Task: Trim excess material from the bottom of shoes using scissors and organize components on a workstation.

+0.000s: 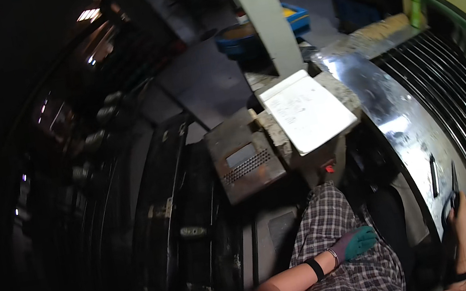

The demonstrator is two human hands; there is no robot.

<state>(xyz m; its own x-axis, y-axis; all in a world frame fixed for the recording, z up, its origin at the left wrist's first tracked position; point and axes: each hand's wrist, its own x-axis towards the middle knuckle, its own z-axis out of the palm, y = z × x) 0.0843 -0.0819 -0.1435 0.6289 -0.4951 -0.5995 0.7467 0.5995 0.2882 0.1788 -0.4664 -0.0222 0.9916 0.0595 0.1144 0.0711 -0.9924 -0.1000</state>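
My left hand [355, 243], in a purple and teal glove, lies over the checked apron [325, 216] at my lap, its fingers laid together on the cloth with nothing visible in them. At the right, my bare right hand [465, 219] is closed on a pair of scissors [451, 202] with dark handles, the blades pointing away from me over the shiny metal tabletop [411, 143]. Just left of the scissors, a slim dark tool [433, 176] lies on that metal surface.
An open notebook [308, 111] with handwriting rests on a worn stand ahead. Left of it sits a metal control box [246, 159] with keys and a small screen. Parallel metal bars [448, 103] line the far right. A pale post [262, 11] rises behind, near blue tubs [237, 43].
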